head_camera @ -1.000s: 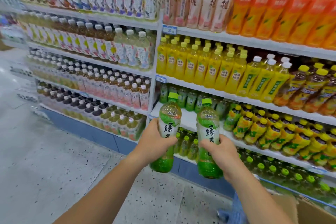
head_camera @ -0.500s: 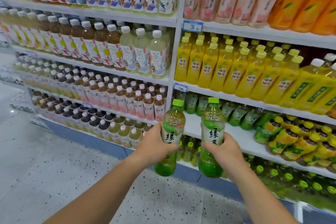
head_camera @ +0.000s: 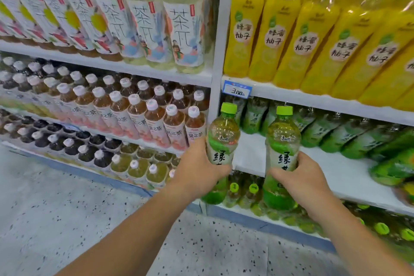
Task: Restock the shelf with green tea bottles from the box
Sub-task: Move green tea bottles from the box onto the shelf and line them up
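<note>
Two green tea bottles are held upright just in front of the shelf (head_camera: pixel 289 161), side by side but apart. The left grip (head_camera: pixel 197 172), a bare hand, curls its fingers round the label of the left bottle (head_camera: pixel 220 139) and covers the lower characters. The right grip (head_camera: pixel 301 178) wraps the right bottle (head_camera: pixel 281 145) the same way. Both green caps show, and so do the green bases below the hands. The shelf board is bare and white near its front. Far back on it stand green bottles (head_camera: pixel 324 129), blurred, with their caps hidden under the board above. A blue price tag (head_camera: pixel 237 90) hangs on that upper board's edge; its print is hard to read. The yellow bottles (head_camera: pixel 284 36) above are cut off at the top.
</note>
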